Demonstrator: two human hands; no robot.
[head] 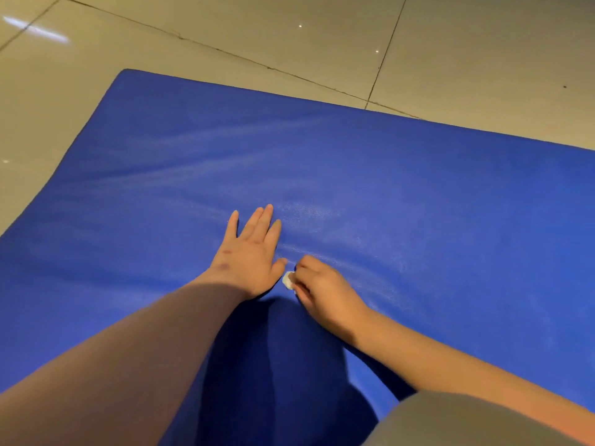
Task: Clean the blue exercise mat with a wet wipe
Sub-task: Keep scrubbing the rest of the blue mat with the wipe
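Note:
The blue exercise mat [418, 194] lies flat on the tiled floor and fills most of the view. My left hand [252, 255] rests flat on the mat near its middle, fingers straight and spread. Just to its right, my right hand [322, 292] grips a small crumpled white wet wipe [288, 280] against the mat surface; only a corner of the wipe shows past the curled fingers. Pale streaks run across the mat beyond both hands.
Glossy beige floor tiles [289, 43] with dark grout lines surround the mat at the back and left. A grey-clad knee [467, 423] sits at the bottom right corner. My shadow falls on the mat between my forearms.

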